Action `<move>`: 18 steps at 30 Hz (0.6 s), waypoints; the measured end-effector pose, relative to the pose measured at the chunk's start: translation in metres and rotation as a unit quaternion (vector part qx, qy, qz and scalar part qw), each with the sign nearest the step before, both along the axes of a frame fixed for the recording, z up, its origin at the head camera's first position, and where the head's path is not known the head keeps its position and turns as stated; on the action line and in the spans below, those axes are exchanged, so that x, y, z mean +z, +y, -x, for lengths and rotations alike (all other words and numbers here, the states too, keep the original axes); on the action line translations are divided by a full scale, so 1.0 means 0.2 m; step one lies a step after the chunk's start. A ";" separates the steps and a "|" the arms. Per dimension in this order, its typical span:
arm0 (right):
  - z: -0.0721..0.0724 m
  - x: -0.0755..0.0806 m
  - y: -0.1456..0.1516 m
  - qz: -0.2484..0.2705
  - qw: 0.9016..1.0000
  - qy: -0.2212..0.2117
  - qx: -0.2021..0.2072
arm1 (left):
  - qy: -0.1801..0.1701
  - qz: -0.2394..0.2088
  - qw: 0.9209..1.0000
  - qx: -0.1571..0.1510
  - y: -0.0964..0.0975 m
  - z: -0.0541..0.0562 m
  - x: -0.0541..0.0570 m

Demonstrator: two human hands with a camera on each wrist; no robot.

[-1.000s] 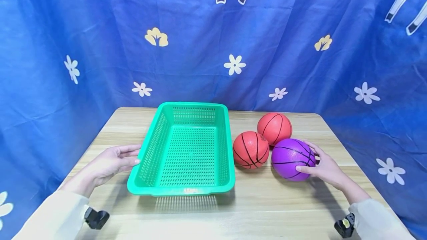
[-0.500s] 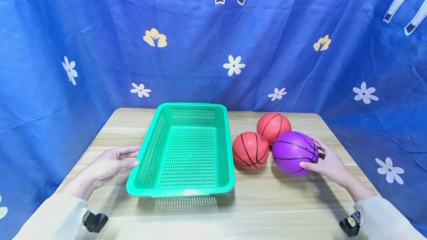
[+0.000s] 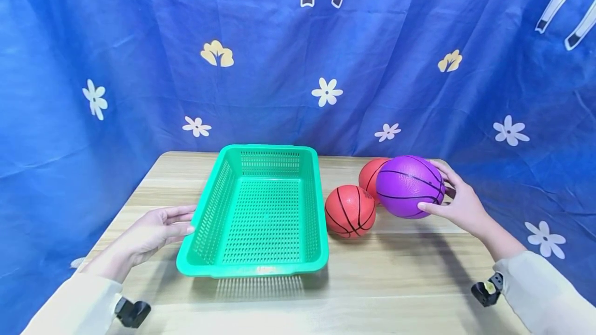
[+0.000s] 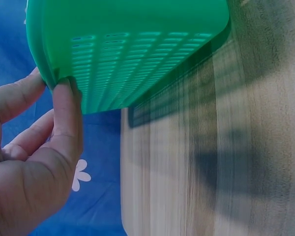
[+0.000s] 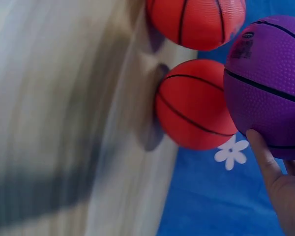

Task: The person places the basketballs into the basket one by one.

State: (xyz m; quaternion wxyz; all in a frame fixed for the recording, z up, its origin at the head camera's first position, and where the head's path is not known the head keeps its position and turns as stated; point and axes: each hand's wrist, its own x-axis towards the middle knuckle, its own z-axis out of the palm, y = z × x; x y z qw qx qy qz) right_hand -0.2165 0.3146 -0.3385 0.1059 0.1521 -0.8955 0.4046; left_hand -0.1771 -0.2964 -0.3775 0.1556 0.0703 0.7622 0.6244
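Note:
In the head view my right hand [image 3: 458, 206] grips a small purple basketball [image 3: 410, 185] from its right side, thumb in front. The ball is raised off the table and partly covers the farther red basketball [image 3: 371, 174]. A nearer red basketball [image 3: 349, 211] rests on the table to its left. My left hand [image 3: 155, 234] holds the left rim of a green plastic basket [image 3: 261, 269]. In the left wrist view its fingers [image 4: 64, 113] pinch that rim. The right wrist view shows the purple basketball [image 5: 265, 83] apart from the table.
The basket stands on a light wood table [image 3: 372, 293], left of the two red balls. A blue curtain [image 3: 279, 66] with printed flowers hangs behind the table and at both sides. Each sleeve carries a black wrist camera [image 3: 132, 313].
My right hand has lifted the purple basketball up from the table, and it now hides more of the far red ball. The left hand and the basket have stayed in place.

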 end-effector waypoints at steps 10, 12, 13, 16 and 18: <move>0.10 0.09 -0.17 0.040 0.999 -0.007 0.028 | -0.003 0.003 1.000 -0.002 0.00 0.00 -0.01; 0.12 0.09 -0.21 0.054 0.998 -0.008 0.038 | -0.002 0.002 1.000 -0.002 -0.01 0.00 -0.01; 0.13 0.10 -0.24 0.062 0.997 -0.009 0.044 | -0.001 0.002 1.000 -0.002 -0.01 0.00 -0.01; 0.15 0.10 -0.31 0.080 0.995 -0.013 0.054 | -0.001 0.001 1.000 -0.002 -0.01 0.00 -0.01; 0.17 0.10 -0.36 0.081 0.995 -0.011 0.057 | 0.000 0.002 1.000 -0.001 0.00 0.00 -0.01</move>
